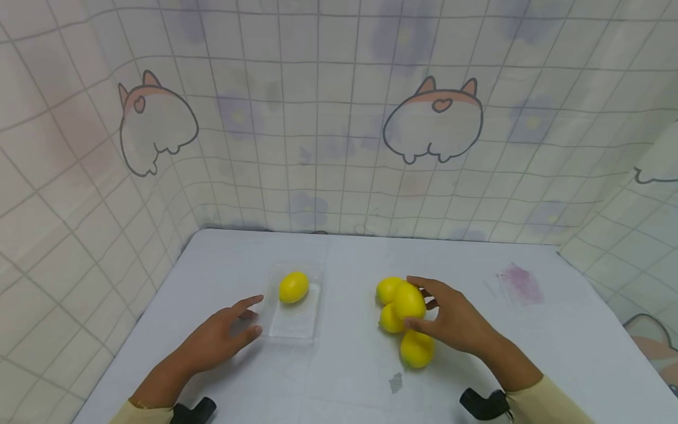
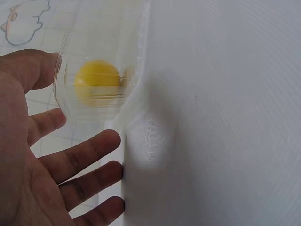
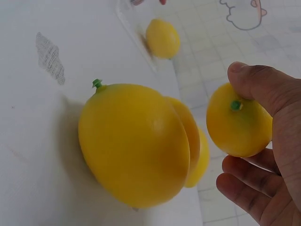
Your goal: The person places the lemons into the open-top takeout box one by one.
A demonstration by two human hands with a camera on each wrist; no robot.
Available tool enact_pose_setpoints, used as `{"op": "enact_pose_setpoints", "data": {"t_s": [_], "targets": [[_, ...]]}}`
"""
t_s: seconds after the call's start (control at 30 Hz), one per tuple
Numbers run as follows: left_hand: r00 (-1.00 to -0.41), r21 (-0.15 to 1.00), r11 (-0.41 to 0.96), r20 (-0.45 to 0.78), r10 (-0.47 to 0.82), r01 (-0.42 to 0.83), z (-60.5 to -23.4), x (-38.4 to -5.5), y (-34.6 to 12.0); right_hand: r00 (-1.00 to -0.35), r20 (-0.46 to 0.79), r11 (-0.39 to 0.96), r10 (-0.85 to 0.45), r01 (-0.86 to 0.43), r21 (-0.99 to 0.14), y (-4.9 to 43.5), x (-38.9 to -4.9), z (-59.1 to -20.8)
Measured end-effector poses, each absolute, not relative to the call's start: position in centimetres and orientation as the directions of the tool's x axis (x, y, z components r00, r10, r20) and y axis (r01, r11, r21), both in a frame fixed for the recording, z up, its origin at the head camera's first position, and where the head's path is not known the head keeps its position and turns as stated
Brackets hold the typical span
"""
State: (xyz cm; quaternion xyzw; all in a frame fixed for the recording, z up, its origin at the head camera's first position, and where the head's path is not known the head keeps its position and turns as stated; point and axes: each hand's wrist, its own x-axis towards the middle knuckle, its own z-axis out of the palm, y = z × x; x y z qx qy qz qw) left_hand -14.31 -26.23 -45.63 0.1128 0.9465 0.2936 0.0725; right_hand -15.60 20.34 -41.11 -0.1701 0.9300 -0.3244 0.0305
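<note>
Yellow lemons lie in the head view to either side of the counter's (image 1: 349,383) middle, and we see the right hand (image 1: 461,327) curled around one, the held lemon (image 1: 410,302), thumb on its near side and fingers on its far side. Three loose lemons (image 1: 417,350) sit just beside that hand. At the other side, the left hand (image 1: 214,340) reaches in, palm inward, thumb and fingers parted and empty, close to the left edge of a clear plastic tray (image 1: 291,331) with a single lemon (image 1: 293,287) toward its far end.

From the left wrist we look at the tray side-on, its lemon showing through the transparent wall. The thumb and index finger come right to the tray's edge, though we cannot tell whether they touch it; the other fingers spread below.

From the right wrist we find what the head view hides: a green stem nub on the held lemon, thumb above, fingers bent beneath. A gap separates it from the large lemon in the foreground.
</note>
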Motion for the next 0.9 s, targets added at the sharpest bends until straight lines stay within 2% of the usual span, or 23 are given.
{"op": "enact_pose_setpoints", "data": {"t_s": [0.9], "targets": [[-0.964,0.567,0.808,-0.086,0.252,0.16,-45.5,-14.3,-26.1,-0.92,0.08,0.681,-0.383,-0.34,-0.649,16.8,-16.4,-40.9]]}}
